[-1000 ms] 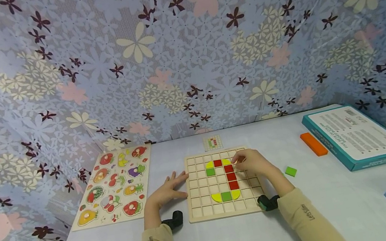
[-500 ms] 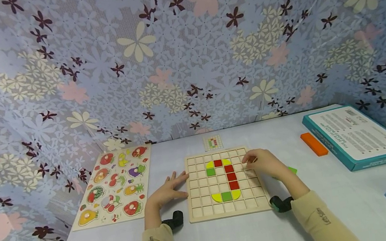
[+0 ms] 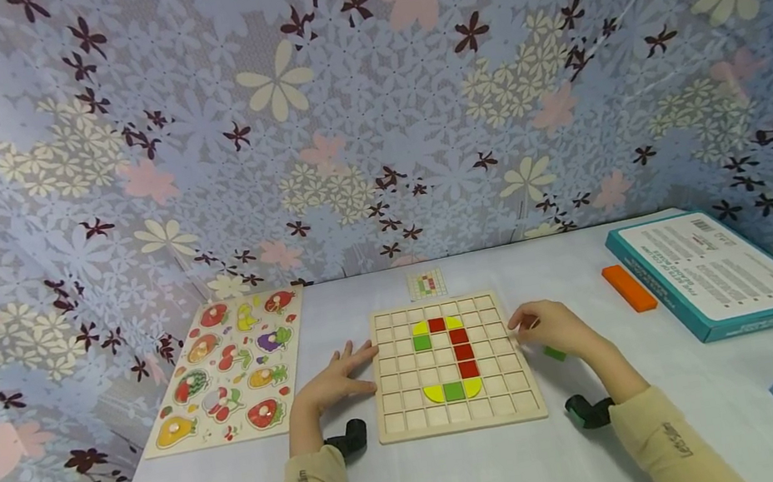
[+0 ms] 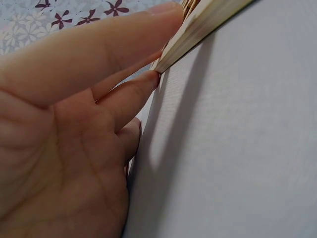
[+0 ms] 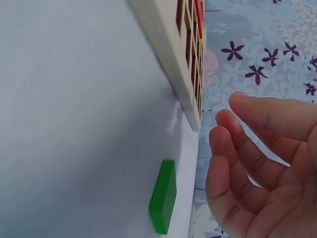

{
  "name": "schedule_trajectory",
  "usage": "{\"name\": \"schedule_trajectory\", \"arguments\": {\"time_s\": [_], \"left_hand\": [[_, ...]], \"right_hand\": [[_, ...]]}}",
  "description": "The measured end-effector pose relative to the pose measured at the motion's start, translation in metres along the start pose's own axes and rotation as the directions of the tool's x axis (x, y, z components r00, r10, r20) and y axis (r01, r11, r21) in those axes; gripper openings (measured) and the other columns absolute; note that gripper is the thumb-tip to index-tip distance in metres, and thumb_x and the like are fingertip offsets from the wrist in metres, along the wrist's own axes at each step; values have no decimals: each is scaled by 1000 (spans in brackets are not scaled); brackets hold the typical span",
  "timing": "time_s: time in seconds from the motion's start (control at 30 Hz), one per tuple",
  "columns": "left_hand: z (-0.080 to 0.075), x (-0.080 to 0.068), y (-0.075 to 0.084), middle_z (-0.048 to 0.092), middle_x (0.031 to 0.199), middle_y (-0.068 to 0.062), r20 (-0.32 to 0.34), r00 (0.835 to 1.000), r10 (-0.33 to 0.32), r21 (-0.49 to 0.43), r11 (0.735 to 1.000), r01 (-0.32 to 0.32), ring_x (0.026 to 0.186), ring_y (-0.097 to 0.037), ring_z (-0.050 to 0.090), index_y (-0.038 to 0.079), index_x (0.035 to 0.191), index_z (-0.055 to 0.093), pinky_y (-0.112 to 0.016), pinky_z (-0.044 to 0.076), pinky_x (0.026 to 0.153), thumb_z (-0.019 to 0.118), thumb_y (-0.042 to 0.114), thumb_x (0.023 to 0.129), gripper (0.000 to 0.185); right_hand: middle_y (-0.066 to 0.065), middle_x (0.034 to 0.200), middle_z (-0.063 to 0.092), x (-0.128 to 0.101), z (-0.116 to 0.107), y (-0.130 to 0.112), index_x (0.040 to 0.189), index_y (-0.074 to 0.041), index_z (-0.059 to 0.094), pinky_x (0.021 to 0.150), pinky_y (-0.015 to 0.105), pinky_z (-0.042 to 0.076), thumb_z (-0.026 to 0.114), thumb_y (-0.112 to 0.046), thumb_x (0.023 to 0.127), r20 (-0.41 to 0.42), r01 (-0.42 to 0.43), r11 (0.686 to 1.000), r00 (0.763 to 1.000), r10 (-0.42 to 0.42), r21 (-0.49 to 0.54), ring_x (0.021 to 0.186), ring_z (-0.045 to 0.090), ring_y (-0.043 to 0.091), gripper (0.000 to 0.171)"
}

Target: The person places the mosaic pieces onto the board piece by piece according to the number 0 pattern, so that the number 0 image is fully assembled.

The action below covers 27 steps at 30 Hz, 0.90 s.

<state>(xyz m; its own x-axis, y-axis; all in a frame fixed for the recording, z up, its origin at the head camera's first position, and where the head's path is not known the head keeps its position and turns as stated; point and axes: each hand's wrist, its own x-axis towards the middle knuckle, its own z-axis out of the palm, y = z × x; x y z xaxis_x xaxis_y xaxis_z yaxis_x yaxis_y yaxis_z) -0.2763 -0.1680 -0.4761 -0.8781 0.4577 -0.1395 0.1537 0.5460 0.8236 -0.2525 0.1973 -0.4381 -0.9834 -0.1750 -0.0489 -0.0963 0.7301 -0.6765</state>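
**A:** Where are your hands right now?

**Me:** My left hand (image 3: 336, 382) lies flat on the table (image 3: 469, 472), fingers straight, tips touching the left edge of the board (image 3: 395, 429). It holds nothing. My right hand (image 3: 555, 326) hovers just right of the board, fingers loosely bent and apart, empty as well.

**A:** And the green tile?

**Me:** The tile (image 5: 163, 202) lies flat on the table, just beside the board's right edge and right under my right hand. From the head view only a corner of it (image 3: 554, 353) peeks out below my palm.

**A:** What could go wrong?

**Me:** The tile is thin and lies flush on a smooth cloth, so I judge my fingertips could skid it away instead of lifting it, perhaps against the board's side. If I come down carelessly, my knuckles could knock the board; my left hand only touches it, so it might shift.

**A:** Would that matter?

**Me:** The red, yellow and green pieces (image 3: 448, 356) sit loose in their cells, I think. A jolt could hop 1 or 2 out of place.
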Motion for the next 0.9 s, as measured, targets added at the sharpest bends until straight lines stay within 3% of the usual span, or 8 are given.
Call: {"name": "schedule_trajectory", "arguments": {"time_s": [0.43,0.7,0.9], "left_hand": [[1,0,0,23,152,-7,13,1000,9,-2,1000,-9,141,-29,-6,11,140,41,-50,-8,112,72,18,77,70],[1,1,0,23,152,-8,9,1000,18,1,1000,-18,141,-30,-6,11,140,41,-50,-9,112,71,19,78,70],[0,1,-2,23,152,-7,13,1000,14,2,1000,-14,141,-30,-6,11,140,41,-51,-8,112,71,20,79,69]], "right_hand": [[13,93,59,-13,-11,12,95,1,63,64,32,49,62,0,80,47,-25,1000,999,25,3,81,54,23,15],[11,91,59,-15,-17,23,91,-1,64,60,30,46,50,17,66,120,-30,999,992,34,-32,77,49,23,34],[8,87,60,-13,-16,26,86,-4,65,59,28,43,50,18,65,123,-33,997,992,41,-69,75,48,22,34]]}}
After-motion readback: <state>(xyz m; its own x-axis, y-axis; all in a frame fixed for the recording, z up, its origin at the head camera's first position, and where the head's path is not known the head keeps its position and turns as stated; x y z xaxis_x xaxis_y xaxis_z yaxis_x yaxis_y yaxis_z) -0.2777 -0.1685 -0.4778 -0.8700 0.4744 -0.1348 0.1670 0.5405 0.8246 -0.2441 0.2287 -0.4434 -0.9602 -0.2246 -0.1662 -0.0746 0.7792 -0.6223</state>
